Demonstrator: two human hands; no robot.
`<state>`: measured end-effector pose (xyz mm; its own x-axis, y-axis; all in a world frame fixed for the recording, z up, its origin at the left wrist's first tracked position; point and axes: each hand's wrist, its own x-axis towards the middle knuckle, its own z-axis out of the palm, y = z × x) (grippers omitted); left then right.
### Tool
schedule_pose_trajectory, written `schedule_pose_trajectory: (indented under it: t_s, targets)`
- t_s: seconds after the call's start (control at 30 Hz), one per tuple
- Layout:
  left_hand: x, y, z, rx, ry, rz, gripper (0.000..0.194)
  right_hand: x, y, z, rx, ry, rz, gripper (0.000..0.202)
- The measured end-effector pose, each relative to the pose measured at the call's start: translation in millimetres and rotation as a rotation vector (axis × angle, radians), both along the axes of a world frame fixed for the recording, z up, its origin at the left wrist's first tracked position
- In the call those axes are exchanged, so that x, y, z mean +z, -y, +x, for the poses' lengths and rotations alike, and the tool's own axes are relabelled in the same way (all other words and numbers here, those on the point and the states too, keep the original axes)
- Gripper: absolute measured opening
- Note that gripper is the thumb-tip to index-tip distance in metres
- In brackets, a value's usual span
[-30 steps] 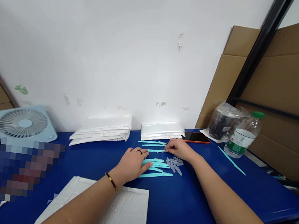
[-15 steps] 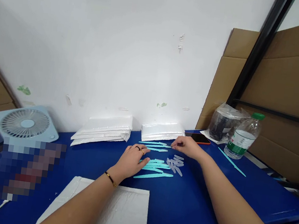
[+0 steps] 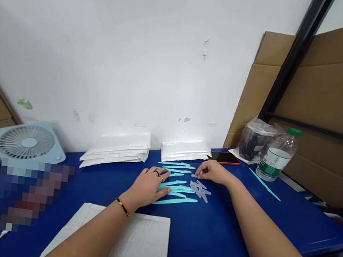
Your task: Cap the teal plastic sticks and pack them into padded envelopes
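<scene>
Several turquoise eyebrow razors (image 3: 181, 199) lie roughly side by side on the blue table, handles toward the left. My left hand (image 3: 150, 184) rests over their left ends, fingers spread and thumb apart, hiding part of them. Just right of the razor tips, my right hand (image 3: 213, 172) is closed in a pinch on a small clear plastic cap (image 3: 195, 175), partly covered by the fingertips. Below it, more clear caps (image 3: 201, 191) lie in a loose pile. One more turquoise razor (image 3: 265, 185) sits apart, at the right.
White padded mailers (image 3: 118, 144) and a second stack of mailers (image 3: 186, 149) stand along the wall. Another mailer (image 3: 140, 242) lies under my left forearm. A phone (image 3: 225, 157), a water bottle (image 3: 277, 157) and a bagged dark item (image 3: 252, 141) are right; a fan (image 3: 27, 141) is left.
My right hand has moved slightly down and now pinches a clear cap by the razor tips. The upper razors have shifted a little under my left hand's fingers.
</scene>
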<state>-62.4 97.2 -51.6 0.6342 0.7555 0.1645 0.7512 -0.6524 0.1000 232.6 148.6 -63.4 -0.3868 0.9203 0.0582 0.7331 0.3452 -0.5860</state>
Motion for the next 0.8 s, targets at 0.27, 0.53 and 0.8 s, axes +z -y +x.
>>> schedule_pose_trajectory:
  t_s: [0.27, 0.53, 0.8]
  targets:
    - [-2.3, 2.6, 7.4, -0.052, -0.003, -0.052, 0.061, -6.6, 2.1, -24.5, 0.056, -0.073, 0.082, 0.018]
    - [-0.2, 2.6, 6.6, -0.059, 0.035, -0.080, 0.060, -2.1, 2.6, -13.5, 0.006, -0.009, 0.056, 0.013]
    - [-3.1, -1.1, 7.0, -0.128, 0.087, -0.133, 0.057, -8.2, -0.1, -25.9, 0.023, -0.043, 0.141, 0.012]
